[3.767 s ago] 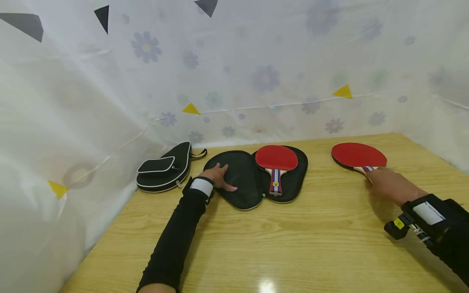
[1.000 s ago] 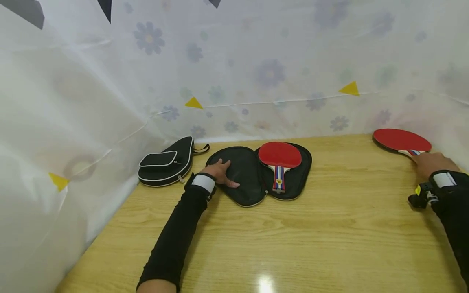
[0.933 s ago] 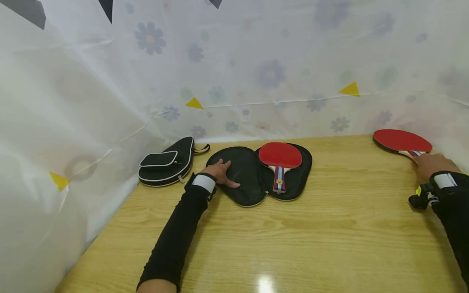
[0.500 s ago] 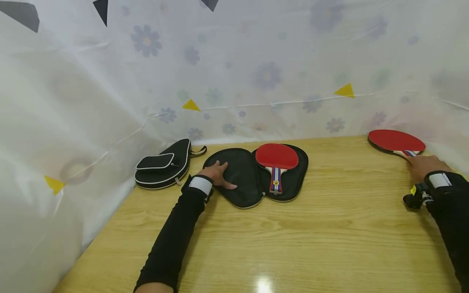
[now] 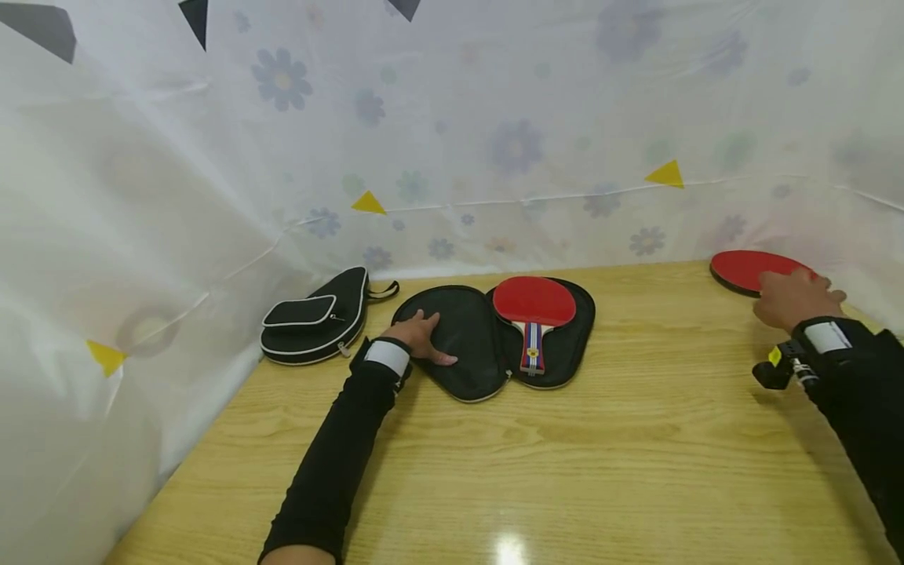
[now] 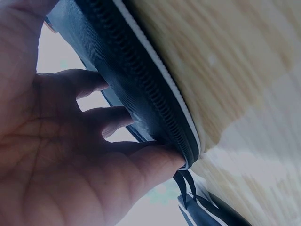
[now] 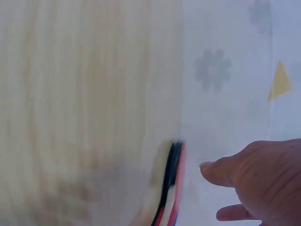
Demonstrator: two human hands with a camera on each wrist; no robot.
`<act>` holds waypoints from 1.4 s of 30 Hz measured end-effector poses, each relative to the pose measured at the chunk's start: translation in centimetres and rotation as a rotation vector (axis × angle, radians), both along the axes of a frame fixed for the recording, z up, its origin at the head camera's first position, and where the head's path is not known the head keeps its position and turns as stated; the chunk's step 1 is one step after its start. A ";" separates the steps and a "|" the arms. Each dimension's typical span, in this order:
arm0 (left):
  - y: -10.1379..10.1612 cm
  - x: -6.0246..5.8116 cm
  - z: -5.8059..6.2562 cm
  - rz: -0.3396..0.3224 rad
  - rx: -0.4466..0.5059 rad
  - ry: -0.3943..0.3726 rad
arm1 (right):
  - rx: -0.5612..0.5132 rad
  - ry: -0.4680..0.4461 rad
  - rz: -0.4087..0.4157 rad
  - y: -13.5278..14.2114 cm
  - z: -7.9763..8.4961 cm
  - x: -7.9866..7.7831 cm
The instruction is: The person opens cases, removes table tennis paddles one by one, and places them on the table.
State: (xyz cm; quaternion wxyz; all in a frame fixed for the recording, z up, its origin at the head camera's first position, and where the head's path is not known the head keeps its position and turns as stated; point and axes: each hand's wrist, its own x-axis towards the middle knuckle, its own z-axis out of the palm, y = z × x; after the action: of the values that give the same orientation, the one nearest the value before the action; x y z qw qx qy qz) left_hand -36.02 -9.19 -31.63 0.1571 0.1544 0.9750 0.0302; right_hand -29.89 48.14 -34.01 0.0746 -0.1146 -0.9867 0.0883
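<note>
My left hand [image 5: 418, 336] rests with spread fingers on the left half of an unzipped black paddle case [image 5: 472, 365], thumb pointing right. Seen from the left wrist, the fingertips meet the dark fabric [image 6: 106, 56] and the thumb lies at the zipper edge. A red table tennis paddle [image 5: 534, 301] lies face up on the case's right half, striped handle toward me. At the far right, my right hand [image 5: 798, 300] is over a second red paddle [image 5: 741, 268], hiding its handle. The right wrist view shows the thumb apart from that paddle [image 7: 171, 176].
A zipped black paddle case [image 5: 318, 336] with white piping and a small front pocket lies at the back left of the wooden table [image 5: 565, 471]. White flower-print sheeting [image 5: 452, 133] hangs behind and at the sides.
The right hand carried the second paddle farther right and back, then let go of its handle and rose a little, shifting left over it. The left hand stays on the case.
</note>
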 end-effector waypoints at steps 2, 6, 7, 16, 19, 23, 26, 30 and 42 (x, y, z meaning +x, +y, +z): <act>0.0 0.0 0.0 0.001 -0.001 0.005 | 0.004 0.064 0.112 -2.6 1.5 0.3; 0.0 0.0 0.1 -0.010 -0.003 0.008 | 0.045 0.114 0.259 -8.5 3.6 0.5; 0.0 0.0 0.1 -0.015 -0.005 0.009 | 0.061 0.133 0.285 -10.0 3.7 0.4; 0.6 0.1 -0.1 -0.021 0.005 0.015 | -0.034 0.174 0.421 -21.2 2.8 -0.1; 0.7 0.2 -0.1 -0.030 0.008 0.019 | -0.094 0.153 0.458 -24.1 2.5 0.1; 0.8 0.1 -0.2 -0.032 0.004 0.027 | -0.155 0.095 0.504 -27.1 2.3 0.4; 0.9 0.0 -0.2 -0.028 0.005 0.028 | -0.193 0.027 0.522 -28.6 2.2 0.7; 1.0 -0.1 -0.4 -0.030 0.008 0.024 | -0.235 -0.049 0.528 -29.9 1.8 1.0; 0.9 -0.2 -0.3 -0.022 0.014 0.021 | -0.323 -0.117 0.497 -31.8 1.3 1.3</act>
State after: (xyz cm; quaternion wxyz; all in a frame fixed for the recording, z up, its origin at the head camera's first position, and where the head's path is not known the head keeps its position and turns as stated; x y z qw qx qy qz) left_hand -36.22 -8.30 -31.93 0.1461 0.1667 0.9746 0.0335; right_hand -28.61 16.32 -32.70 -0.0252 0.1154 -0.9602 0.2529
